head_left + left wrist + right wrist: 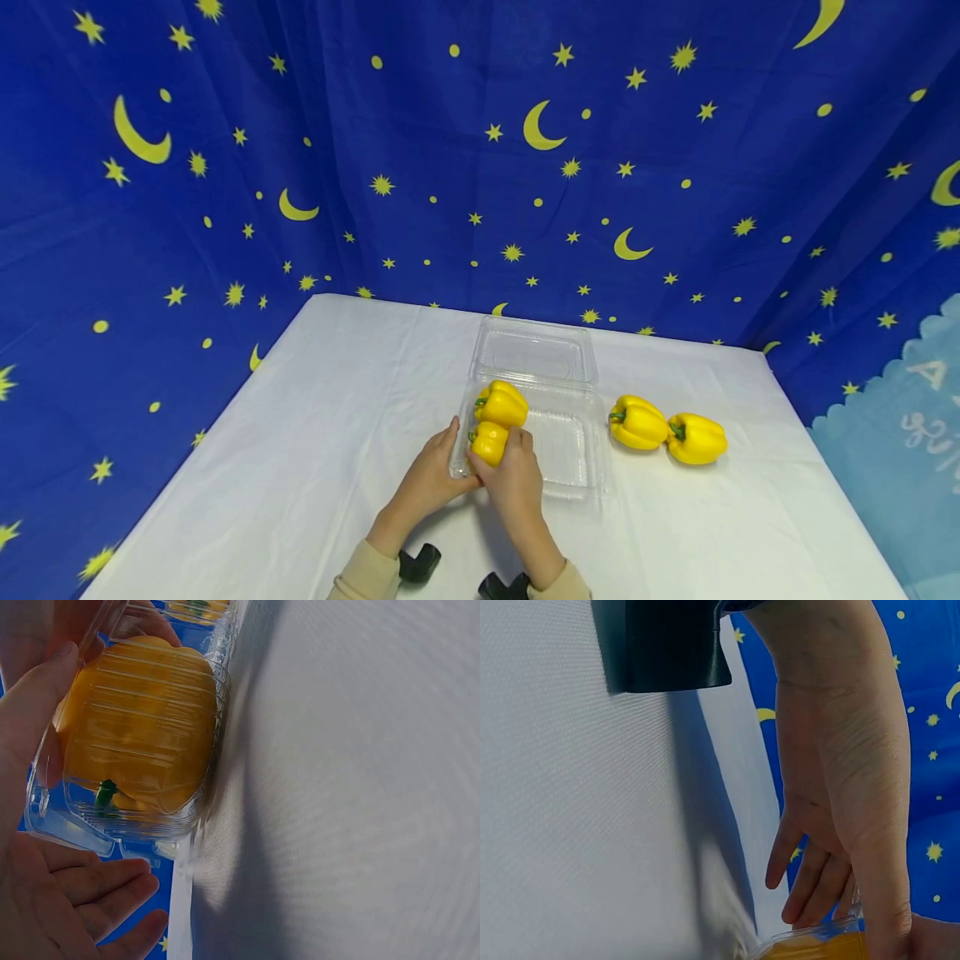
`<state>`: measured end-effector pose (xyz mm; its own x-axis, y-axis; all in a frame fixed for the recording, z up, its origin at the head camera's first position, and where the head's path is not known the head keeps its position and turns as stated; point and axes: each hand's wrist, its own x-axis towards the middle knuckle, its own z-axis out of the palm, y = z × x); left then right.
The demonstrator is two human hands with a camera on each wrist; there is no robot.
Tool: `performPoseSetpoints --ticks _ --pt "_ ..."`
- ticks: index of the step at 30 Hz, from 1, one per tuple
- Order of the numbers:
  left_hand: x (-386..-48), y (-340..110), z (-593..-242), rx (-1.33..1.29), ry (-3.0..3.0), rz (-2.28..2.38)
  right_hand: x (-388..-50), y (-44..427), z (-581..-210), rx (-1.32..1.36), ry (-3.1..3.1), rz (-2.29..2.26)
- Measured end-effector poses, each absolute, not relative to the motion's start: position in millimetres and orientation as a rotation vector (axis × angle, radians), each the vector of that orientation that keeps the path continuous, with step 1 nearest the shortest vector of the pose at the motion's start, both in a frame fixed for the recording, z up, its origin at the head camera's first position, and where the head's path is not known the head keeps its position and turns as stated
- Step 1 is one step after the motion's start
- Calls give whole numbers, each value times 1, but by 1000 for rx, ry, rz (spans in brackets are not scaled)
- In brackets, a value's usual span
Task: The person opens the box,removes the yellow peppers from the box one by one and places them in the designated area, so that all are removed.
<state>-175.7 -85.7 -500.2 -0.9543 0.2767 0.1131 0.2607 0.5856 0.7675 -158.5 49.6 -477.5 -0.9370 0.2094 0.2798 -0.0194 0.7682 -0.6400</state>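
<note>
Deep-blue fabric (435, 117) printed with yellow moons (532, 129) and stars (683, 57) hangs behind and along both sides of a table (772, 500) draped in white cloth (247, 467). At right, a pale-blue panel (892, 487) shows a scalloped edge and white lettering (930, 373); soft shadows (251, 900) cross the cloth.

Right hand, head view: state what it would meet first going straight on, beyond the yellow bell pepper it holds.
Past the held pepper, the right hand would likely meet the other green-stemmed yellow bell pepper in the clear plastic container first, though exact depth is unclear.
</note>
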Motion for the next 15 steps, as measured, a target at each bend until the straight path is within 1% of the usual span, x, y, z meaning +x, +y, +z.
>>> performPoseSetpoints --ticks 15 --pt "-176 -86 -499 486 2779 1358 -161 49 -477 -182 -2554 985"
